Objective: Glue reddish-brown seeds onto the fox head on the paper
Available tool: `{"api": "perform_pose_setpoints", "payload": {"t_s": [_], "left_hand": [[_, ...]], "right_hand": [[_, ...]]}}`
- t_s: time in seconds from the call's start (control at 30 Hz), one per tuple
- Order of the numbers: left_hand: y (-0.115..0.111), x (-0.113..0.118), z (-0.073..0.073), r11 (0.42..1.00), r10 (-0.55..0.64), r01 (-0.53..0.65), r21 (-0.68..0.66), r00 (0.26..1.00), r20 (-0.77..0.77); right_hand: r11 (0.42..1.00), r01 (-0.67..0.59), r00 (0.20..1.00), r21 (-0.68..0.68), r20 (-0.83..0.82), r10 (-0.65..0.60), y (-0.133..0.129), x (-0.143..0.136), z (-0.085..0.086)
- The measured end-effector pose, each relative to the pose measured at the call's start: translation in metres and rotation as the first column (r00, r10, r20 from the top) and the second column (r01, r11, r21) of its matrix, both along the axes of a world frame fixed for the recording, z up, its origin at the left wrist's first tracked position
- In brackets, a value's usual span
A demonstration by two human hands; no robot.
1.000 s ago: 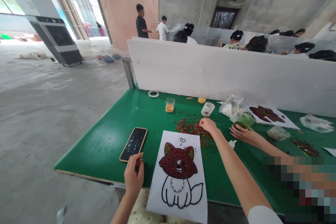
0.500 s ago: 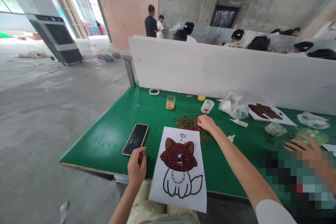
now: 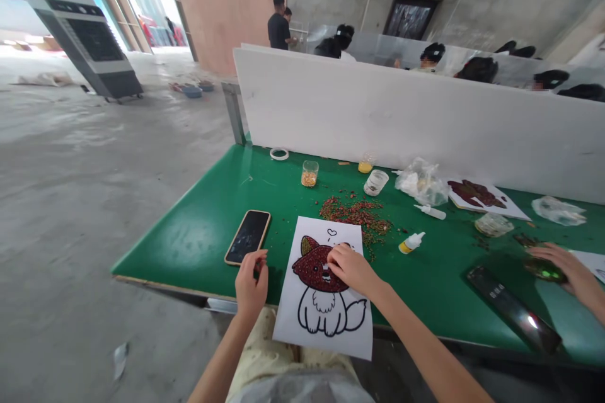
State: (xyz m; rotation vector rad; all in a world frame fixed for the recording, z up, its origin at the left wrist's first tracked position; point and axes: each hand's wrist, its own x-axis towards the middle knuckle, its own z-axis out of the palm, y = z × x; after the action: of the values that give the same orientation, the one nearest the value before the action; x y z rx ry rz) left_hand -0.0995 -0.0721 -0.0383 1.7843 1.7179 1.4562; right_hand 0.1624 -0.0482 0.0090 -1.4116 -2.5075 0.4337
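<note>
My right hand is over the face of an animal drawing on a white sheet, its fingers pinched together. Whatever they hold, if anything, is too small to make out. The animal's head is covered with dark red grains, the visible ear with greenish ones; body and tail are bare outline. My left hand rests at the table edge, left of the sheet, fingers loosely bent and apart from the thumb, holding nothing visible. Just beyond it lies a phone. Loose red and green beans are scattered behind the sheet.
On the green table stand a cup of yellow kernels, a clear cup and a glue bottle. A plastic bag lies farther back. At right are a dark phone-like object and another person's hand. A white partition bounds the back.
My right hand has moved from the bean pile back toward me, onto the drawing's face. My left hand stays by the phone. The other person's hand has shifted, and the glue bottle is now uncovered.
</note>
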Motion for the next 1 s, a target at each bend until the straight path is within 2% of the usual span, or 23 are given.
{"api": "perform_pose_setpoints", "payload": {"t_s": [0.2,0.5,0.67,0.83,1.0], "left_hand": [[0.0004,0.0012,0.0005,1.000,0.008,-0.008,-0.002,1.000,0.013],[-0.0005,0.0011,0.0008,1.000,-0.001,0.001,0.010,1.000,0.000],[-0.0002,0.0010,0.0001,1.000,-0.005,0.005,0.015,1.000,-0.003],[-0.0005,0.0006,-0.0007,1.000,-0.008,0.008,0.016,1.000,-0.005],[-0.0006,0.0003,0.0001,1.000,-0.012,0.012,0.011,1.000,-0.001]], "right_hand": [[0.999,-0.025,0.994,0.031,0.105,0.021,0.0026,-0.0069,0.0023],[0.999,-0.030,0.990,0.017,0.139,0.028,0.0055,-0.0072,-0.0053],[0.999,0.033,0.998,0.007,0.054,-0.034,0.0021,-0.0065,-0.0030],[0.980,0.195,0.974,-0.029,-0.111,-0.197,-0.0015,-0.0063,-0.0001],[0.977,0.207,0.969,-0.051,-0.126,-0.212,-0.0033,-0.0092,-0.0039]]}}
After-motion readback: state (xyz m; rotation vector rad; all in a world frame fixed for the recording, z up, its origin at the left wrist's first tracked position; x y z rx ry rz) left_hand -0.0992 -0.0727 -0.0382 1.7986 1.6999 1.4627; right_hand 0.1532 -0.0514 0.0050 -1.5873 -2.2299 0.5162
